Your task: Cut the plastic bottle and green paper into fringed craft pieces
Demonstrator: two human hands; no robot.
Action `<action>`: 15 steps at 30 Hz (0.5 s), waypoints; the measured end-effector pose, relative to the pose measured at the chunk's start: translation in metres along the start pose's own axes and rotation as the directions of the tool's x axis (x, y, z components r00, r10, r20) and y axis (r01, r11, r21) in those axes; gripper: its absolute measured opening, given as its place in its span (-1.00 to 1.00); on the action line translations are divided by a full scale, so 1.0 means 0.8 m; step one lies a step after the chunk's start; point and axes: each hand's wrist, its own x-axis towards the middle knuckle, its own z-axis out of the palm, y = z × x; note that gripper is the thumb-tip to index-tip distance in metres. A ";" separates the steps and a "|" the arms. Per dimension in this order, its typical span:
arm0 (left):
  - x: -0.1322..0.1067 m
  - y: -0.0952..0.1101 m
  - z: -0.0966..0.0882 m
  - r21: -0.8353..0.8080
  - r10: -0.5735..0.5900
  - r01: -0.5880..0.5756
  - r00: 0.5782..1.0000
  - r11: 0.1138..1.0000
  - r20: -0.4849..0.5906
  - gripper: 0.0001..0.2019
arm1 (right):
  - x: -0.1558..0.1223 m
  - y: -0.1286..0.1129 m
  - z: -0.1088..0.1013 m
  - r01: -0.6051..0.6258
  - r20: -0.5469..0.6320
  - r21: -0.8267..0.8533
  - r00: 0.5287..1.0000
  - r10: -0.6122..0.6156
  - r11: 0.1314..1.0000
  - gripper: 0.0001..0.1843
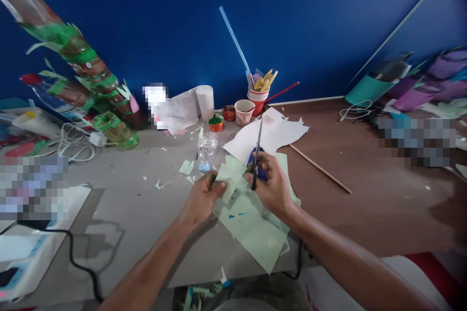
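Between thumb and fingers, my left hand pinches a piece of light green paper. My right hand is closed round the dark blue handles of a pair of scissors, whose blades point up and away from me, apart from the paper. Below both hands lies a larger green sheet with small blue scraps on it. A torn white sheet spreads just beyond the scissors. Left of it, close to my left hand, a clear plastic bottle piece with a light blue cap lies on the table.
Paper cups with plastic cutlery, a paint pot and a white roll stand at the back. A wooden stick lies to the right. Green-and-brown bottle craft leans at the left; a white power strip is at front left.
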 end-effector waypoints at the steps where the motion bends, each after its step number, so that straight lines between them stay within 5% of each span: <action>1: 0.001 -0.002 0.000 -0.006 -0.007 0.007 1.000 1.000 -0.006 -0.77 | -0.002 0.001 0.001 0.018 0.024 -0.007 1.000 -0.018 1.000 -0.50; 7: 0.001 -0.010 -0.001 0.081 -0.027 0.029 0.999 0.996 -0.023 -0.75 | -0.006 0.002 0.006 -0.008 0.113 0.160 0.994 -0.011 0.987 -0.50; 15: -0.006 -0.006 -0.003 0.226 0.017 -0.027 0.999 0.974 0.049 -0.73 | -0.007 -0.008 0.012 -0.131 0.089 0.042 0.988 0.127 0.990 -0.58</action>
